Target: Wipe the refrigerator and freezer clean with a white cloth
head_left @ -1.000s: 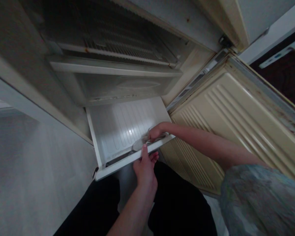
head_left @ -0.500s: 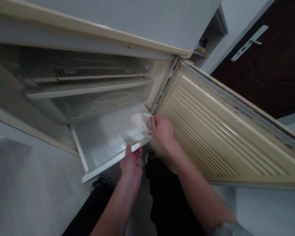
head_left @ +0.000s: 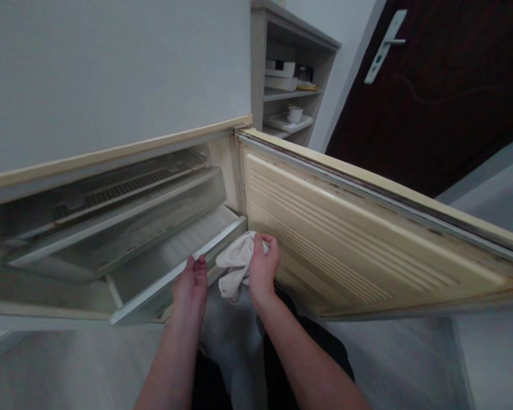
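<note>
In the head view my right hand (head_left: 264,270) is closed on a pale, crumpled cloth (head_left: 236,263), which hangs in front of the drawer's right end. My left hand (head_left: 190,285) is at the front of a clear freezer drawer (head_left: 149,293) with a white top edge. Its fingers point upward, extended near that edge, and do not wrap round it. The drawer sticks partly out of the freezer compartment, and its ribbed bottom shows behind the front. Part of the left palm is hidden.
Another drawer (head_left: 128,219) sits above, under a grille shelf (head_left: 132,185). The cream freezer door (head_left: 346,239) stands wide open on the right. Beyond it are a shelf unit (head_left: 259,62) with a white cup (head_left: 294,114) and a dark door (head_left: 431,97).
The drawer has moved inward. My right hand has brought the cloth out from inside the drawer to its front. My left hand has let go its hold on the edge. The view has turned right.
</note>
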The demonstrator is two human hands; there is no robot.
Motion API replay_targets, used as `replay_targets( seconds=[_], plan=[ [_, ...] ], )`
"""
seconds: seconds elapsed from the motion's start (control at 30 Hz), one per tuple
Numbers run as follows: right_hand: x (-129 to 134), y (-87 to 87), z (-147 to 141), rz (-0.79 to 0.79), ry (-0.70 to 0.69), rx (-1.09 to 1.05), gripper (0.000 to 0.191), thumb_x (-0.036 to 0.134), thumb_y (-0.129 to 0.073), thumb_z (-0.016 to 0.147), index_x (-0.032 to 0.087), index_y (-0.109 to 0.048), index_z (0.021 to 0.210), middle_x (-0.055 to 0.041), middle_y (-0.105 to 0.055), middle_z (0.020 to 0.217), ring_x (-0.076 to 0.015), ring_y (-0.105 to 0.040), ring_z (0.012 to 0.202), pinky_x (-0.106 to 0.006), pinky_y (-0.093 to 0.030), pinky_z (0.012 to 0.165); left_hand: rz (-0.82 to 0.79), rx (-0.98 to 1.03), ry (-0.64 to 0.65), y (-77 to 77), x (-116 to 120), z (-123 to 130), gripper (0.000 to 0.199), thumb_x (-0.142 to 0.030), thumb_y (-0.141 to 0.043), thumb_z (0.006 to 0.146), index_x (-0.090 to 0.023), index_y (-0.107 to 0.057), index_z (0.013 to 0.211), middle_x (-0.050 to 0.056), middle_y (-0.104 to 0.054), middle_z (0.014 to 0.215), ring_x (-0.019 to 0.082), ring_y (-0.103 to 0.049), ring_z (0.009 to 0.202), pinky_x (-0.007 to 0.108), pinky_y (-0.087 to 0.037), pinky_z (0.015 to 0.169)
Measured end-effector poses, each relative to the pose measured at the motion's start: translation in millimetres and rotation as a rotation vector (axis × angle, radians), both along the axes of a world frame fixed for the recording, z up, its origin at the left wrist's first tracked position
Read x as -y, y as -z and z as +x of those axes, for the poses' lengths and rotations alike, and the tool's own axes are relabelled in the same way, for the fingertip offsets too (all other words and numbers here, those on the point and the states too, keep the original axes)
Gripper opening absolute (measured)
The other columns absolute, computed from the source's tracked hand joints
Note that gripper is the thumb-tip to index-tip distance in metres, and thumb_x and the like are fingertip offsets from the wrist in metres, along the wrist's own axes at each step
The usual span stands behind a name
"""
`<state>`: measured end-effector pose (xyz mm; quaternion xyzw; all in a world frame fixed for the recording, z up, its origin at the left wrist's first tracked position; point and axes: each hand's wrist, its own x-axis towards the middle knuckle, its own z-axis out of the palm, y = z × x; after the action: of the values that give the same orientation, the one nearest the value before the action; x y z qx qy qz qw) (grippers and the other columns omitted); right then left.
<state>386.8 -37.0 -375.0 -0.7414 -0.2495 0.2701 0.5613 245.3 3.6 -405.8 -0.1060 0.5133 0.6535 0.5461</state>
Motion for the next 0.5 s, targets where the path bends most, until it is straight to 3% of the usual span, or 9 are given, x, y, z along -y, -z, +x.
replay_targets(
  seconds=[0.07, 0.13, 0.37, 0.5],
  plan=[
    [-7, 3.2, 15, 0.134, 0.190, -0.141, 0.032, 0.041, -0.060, 0.095, 0.013, -0.067, 0.106, -0.0139, -0.073, 0.111, -0.0228, -0.066, 0.102, -0.031, -0.050, 0.096, -0.021, -0.012, -0.021, -0.9, -9, -4, 0.013, 0.002, -0.054, 0.098, -0.011, -0.055, 0.096, -0.001, -0.058, 0.089, 0.007, -0.061, 0.070, 0.014, -0.058, 0.061],
    [-10, 4.3, 28, 0.202, 0.263, -0.234, 0.032, 0.041, -0.064, 0.090, 0.012, -0.069, 0.103, -0.0138, -0.074, 0.108, -0.0236, -0.066, 0.100, -0.033, -0.049, 0.096, -0.015, -0.026, -0.012, -2.9, -20, -12, 0.012, 0.000, -0.054, 0.099, -0.011, -0.055, 0.094, -0.001, -0.059, 0.089, 0.007, -0.060, 0.069, 0.014, -0.058, 0.060],
    [-11, 0.2, 31, 0.258, 0.269, -0.320, 0.032, 0.044, -0.067, 0.087, 0.013, -0.070, 0.095, -0.0119, -0.075, 0.103, -0.0232, -0.065, 0.099, -0.034, -0.047, 0.098, -0.001, -0.083, 0.081, -7.5, -72, -54, 0.018, -0.002, -0.045, 0.103, -0.011, -0.055, 0.090, -0.001, -0.057, 0.083, 0.006, -0.057, 0.064, 0.011, -0.053, 0.054],
    [-16, 2.6, 27, 0.276, 0.315, -0.360, 0.031, 0.042, -0.068, 0.086, 0.014, -0.067, 0.099, -0.0104, -0.073, 0.104, -0.0213, -0.065, 0.097, -0.033, -0.048, 0.095, 0.005, -0.111, 0.094, 1.8, -94, -64, 0.014, -0.003, -0.049, 0.102, -0.010, -0.058, 0.094, -0.001, -0.056, 0.081, 0.007, -0.058, 0.065, 0.012, -0.052, 0.054]
  ],
)
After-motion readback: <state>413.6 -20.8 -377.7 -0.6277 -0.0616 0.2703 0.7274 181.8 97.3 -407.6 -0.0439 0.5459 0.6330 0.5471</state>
